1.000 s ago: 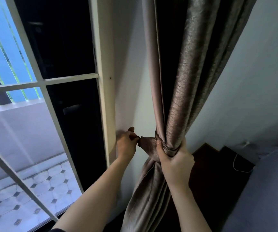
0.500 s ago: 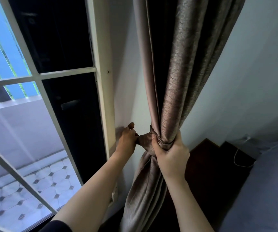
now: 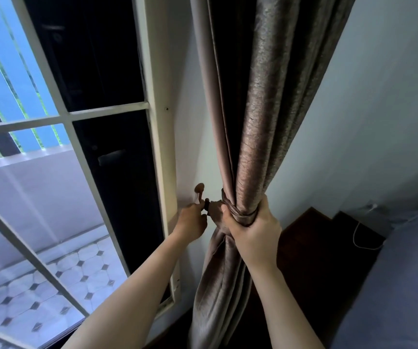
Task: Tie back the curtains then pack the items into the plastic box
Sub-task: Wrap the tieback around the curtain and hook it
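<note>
A brown textured curtain hangs gathered against the white wall. A matching fabric tieback is wrapped round the bunched folds. My right hand grips the gathered curtain and tieback from the right. My left hand pinches the tieback's end beside a brown wall hook, which now shows above my fingers. The plastic box is not in view.
A white-framed glass door stands to the left, with a tiled balcony beyond. At the lower right are a grey-blue sofa, a dark wooden floor or step, and a white cable.
My left hand has dropped slightly, uncovering the wall hook. The view has shifted a little; my right hand keeps its grip on the curtain.
</note>
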Available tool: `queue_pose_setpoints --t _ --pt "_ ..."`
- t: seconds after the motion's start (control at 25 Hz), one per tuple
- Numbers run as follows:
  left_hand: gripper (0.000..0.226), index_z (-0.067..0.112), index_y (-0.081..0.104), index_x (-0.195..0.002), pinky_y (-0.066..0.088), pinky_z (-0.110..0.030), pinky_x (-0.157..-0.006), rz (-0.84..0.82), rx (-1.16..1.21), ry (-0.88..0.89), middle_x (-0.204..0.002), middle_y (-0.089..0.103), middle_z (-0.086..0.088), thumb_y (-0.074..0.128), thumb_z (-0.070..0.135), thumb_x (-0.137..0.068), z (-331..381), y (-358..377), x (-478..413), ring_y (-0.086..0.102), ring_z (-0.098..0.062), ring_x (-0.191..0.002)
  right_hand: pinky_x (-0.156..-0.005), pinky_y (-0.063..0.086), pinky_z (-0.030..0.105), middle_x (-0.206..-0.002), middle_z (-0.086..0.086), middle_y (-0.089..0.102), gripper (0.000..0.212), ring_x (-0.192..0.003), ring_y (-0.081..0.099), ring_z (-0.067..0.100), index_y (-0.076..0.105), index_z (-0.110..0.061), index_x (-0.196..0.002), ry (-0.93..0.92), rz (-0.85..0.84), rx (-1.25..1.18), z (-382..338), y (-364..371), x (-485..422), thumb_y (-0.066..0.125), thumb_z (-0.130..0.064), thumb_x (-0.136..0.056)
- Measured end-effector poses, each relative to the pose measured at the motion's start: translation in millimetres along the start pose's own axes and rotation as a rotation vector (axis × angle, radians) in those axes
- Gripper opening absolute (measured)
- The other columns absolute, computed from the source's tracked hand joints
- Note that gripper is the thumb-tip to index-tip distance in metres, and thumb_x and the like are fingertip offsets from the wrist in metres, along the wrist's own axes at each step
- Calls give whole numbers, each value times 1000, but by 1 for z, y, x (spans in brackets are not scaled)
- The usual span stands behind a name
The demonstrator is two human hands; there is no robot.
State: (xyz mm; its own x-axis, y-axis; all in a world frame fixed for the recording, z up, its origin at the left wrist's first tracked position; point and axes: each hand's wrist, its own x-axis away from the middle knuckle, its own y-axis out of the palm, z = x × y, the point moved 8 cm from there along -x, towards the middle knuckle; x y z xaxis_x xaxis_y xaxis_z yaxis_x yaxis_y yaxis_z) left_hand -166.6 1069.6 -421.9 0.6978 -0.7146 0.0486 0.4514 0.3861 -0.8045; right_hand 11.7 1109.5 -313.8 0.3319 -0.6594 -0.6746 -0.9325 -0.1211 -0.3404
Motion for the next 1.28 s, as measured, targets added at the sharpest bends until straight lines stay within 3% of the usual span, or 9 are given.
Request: queue_pose_setpoints --t 0.16,0.24,0.4,0.52,0.68,0.84,1.0,1.12,1.28 --pt "55 19 31 -146 33 -15 -70 -42 -10 25 -123 58 -13 43 7 -94 4 -5 21 57 -26 -106 -67 52 20 -84 -6 69 54 -74 66 10 59 -13 -104 -5 -70 -22 -7 5 13 70 -52 -69" --pt "45 16 47 -137 38 -14 -65 78 169 14 -110 65 -9 45 7 -93 6 -29 34 61 -19 -92 -70 53 21 -90 -8 69 62 -80 66 9 57 -15 -109 10 -151 -44 -10 11 17 70 -58 -66" --pt "21 14 69 -100 55 -41 -82 451 792 164 -92 71 -5 49 15 -93 20 -95 80 67 -19 -86 -86 47 11 -110 -21 60 59 -104 58 -2 49 -34 -116 39 -514 -270 -21 29 19 65 -62 -66" --pt "20 11 63 -101 51 -39 -81 583 1076 289 -90 65 -7 47 22 -94 31 -136 106 62 -17 -86 -86 49 15 -113 -14 61 36 -106 58 -4 53 -27 -117 1 -475 -460 -46 15 -7 58 -43 -85" --pt "32 16 59 -105 47 -15 -67 766 766 411 -90 62 5 58 40 -84 53 -182 141 58 2 -77 -72 50 11 -97 -14 64 22 -86 64 -3 55 -17 -109 -89 -340 -577 -93 -8 -62 61 -9 -90" --pt "42 8 60 -90 49 -15 -58 801 352 431 -76 65 3 70 47 -76 79 -203 163 60 -5 -64 -71 54 21 -90 -9 65 19 -84 65 10 57 -17 -99 -150 -482 -581 -117 2 -68 67 -12 -84" --pt "32 2 55 -66 37 -14 -47 904 100 384 -48 46 8 64 26 -84 78 -209 173 46 -5 -43 -73 56 31 -86 -2 71 10 -78 68 16 66 -16 -94 -131 -542 -560 -108 21 -56 67 -18 -85" --pt "26 0 62 -81 51 -29 -58 858 67 424 -62 61 -3 52 24 -86 69 -193 168 59 -13 -56 -61 50 31 -72 0 69 3 -61 63 9 66 -17 -84 -127 -602 -426 -86 45 -25 64 -15 -84" --pt "27 7 67 -114 47 -13 -78 810 196 303 -96 71 2 49 16 -95 9 -137 174 62 -1 -88 -82 53 24 -104 -10 63 38 -94 63 4 59 -16 -116 45 -412 -596 -34 46 37 59 2 -83"
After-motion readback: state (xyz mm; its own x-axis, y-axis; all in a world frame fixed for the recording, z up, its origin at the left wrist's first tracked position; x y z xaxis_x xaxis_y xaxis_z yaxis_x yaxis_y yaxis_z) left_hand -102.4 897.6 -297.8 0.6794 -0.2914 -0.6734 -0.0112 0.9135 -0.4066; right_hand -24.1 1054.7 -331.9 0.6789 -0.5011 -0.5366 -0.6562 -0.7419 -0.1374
